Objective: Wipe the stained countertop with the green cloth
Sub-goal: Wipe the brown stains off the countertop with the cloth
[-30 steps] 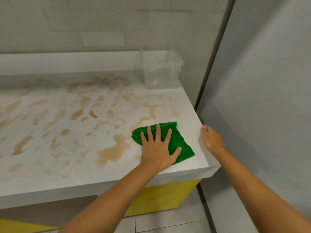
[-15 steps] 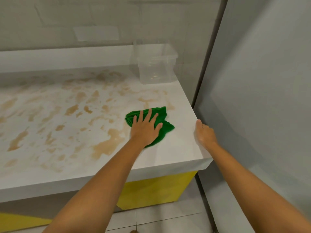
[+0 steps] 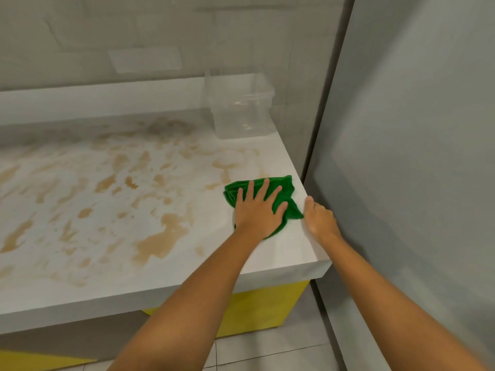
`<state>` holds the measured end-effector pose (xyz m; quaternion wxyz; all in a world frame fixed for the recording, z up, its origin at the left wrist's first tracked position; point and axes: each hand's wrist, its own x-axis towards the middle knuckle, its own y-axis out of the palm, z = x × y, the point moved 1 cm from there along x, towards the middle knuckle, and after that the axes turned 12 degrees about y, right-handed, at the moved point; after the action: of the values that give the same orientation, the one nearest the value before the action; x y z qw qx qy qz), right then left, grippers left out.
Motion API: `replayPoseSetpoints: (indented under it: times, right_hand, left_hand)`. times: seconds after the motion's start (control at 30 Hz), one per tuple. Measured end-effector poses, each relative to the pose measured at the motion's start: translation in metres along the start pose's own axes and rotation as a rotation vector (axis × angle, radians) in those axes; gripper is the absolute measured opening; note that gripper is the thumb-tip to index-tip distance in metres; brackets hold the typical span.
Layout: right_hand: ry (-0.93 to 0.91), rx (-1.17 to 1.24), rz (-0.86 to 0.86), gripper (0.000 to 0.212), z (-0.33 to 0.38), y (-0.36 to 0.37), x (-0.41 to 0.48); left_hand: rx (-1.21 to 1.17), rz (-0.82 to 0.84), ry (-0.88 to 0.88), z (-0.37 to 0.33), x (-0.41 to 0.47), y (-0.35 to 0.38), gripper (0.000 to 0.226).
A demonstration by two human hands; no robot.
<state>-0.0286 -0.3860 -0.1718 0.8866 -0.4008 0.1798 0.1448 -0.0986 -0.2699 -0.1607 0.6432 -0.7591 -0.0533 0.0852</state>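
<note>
- The left hand (image 3: 258,210) lies flat on the green cloth (image 3: 285,192), fingers spread wide, pressing down and not pinching it
- The cloth sits on the white counter (image 3: 284,253), close to its right edge; brown stains (image 3: 160,238) cover the counter to the left
- The right hand (image 3: 318,219) curls over the counter edge; it touches the cloth's corner
- A clear box (image 3: 242,113) stands at the back

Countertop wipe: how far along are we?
Early. Done: only the strip near the right edge of the countertop looks clean. In hand: the left hand presses the green cloth flat there; the right hand braces the edge. Left: brown stains across the rest.
</note>
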Motion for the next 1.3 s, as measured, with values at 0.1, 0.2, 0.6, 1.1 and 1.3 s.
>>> replayPoseSetpoints:
  times: [0.1, 0.2, 0.6, 1.1, 1.3]
  right_hand:
    - [-0.005, 0.000, 0.010, 0.053, -0.001, -0.002, 0.000]
    - [-0.006, -0.007, 0.012, 0.054, 0.000, 0.000, 0.001]
    - [-0.015, 0.007, 0.027, 0.054, -0.001, -0.001, 0.000]
    - [-0.082, -0.082, -0.026, 0.044, -0.002, 0.003, 0.000]
    - [-0.094, -0.063, -0.048, 0.053, -0.004, 0.003, 0.002]
  left_hand:
    - [-0.018, -0.027, -0.052, 0.034, 0.001, -0.006, 0.054]
    - [-0.020, -0.040, -0.123, 0.066, -0.021, -0.007, 0.054]
    - [0.001, -0.026, -0.084, 0.006, -0.036, 0.006, 0.062]
    - [-0.068, -0.061, -0.218, 0.038, -0.090, 0.001, 0.059]
    - [-0.066, -0.045, -0.119, -0.005, -0.071, 0.008, 0.061]
